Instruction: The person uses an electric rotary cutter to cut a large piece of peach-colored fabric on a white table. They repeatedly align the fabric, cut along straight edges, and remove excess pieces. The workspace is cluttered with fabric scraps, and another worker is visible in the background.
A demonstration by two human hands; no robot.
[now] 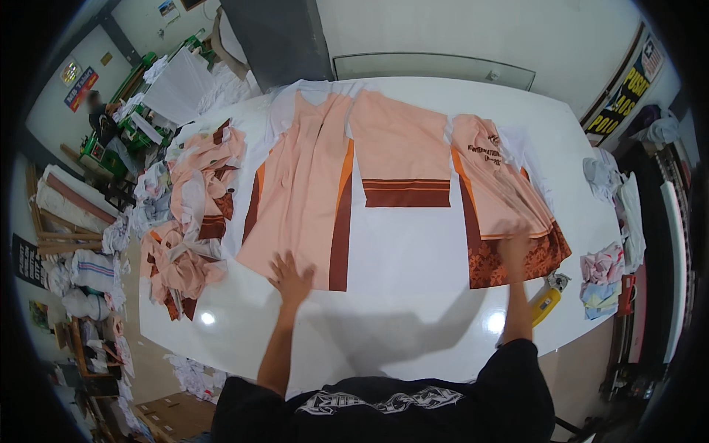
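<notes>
- Left hand (292,283): palm down, fingers spread, gripping nothing. It rests on the bottom edge of the left peach panel (303,184); the panel extends away from it toward the far side of the table.
- Right hand (515,247): over the right peach panel (498,199), where plain peach meets the floral brown band. Blurred; can't tell if it's pinching cloth or just pressing.
- Middle peach panel (402,148): between the other two, beyond both hands, untouched. Brown hem faces the person.
- Count, hands: 2, one per outer panel.
- Count, peach panels laid out: 3, side by side on 1 white table (413,317). Right one looks layered or folded; can't tell how many plies.
- Count, yellow tool (546,306): 1, on the table just beside the right forearm, near the floral band's corner.
- Scrap heap (196,214): 1, peach, brown and white, at the table's left end. Pieces tangled, can't count them.
- Other person (107,122): 1, far left background, by green machines (140,122).
</notes>
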